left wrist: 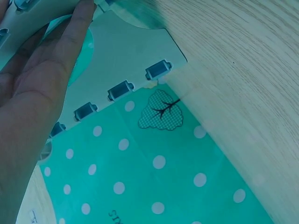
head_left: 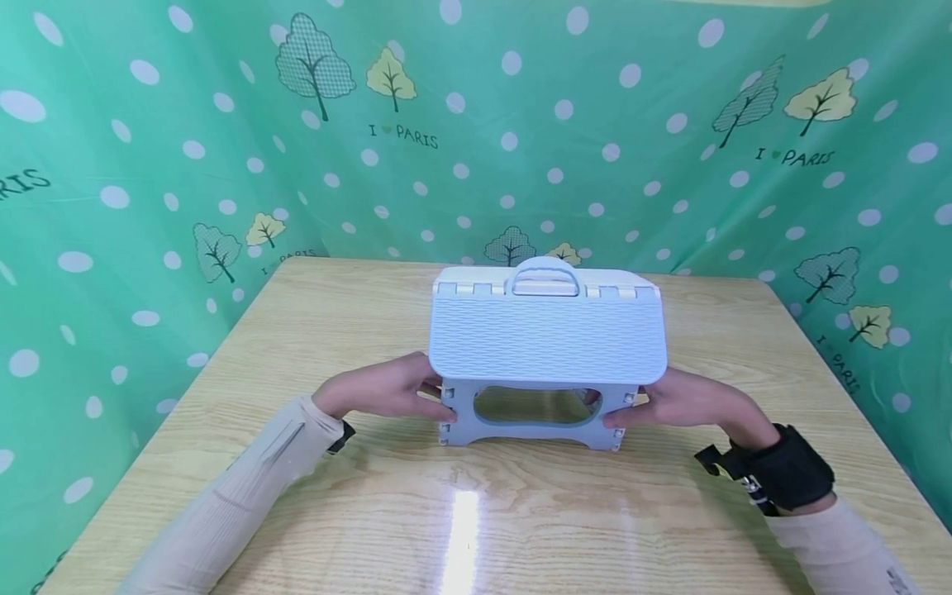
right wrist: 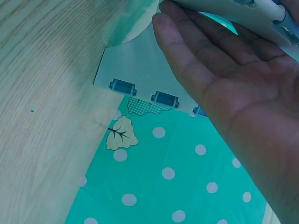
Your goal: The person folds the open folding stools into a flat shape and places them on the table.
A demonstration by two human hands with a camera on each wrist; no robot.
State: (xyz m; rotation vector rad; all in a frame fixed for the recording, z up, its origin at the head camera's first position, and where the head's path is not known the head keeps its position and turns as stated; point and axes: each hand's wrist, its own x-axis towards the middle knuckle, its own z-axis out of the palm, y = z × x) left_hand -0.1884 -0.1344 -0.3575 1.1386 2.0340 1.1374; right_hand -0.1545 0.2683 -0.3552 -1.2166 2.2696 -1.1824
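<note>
A light blue folding step stool stands on its legs on the table. Its textured top has a carry handle along the upper edge, and its front leg panel has a wide oval opening. At the stool's left side, my left hand grips the leg panel, thumb in front and fingers reaching inside. My right hand holds the right side likewise, and part of it shows through the opening. Both wrist views show the left fingers and right fingers stretching between the leg panels.
The wooden table extends on every side of the stool, with a bright light reflection near its front. A green dotted cloth with printed trees hangs behind and beside it. A black wrist strap is on the right forearm.
</note>
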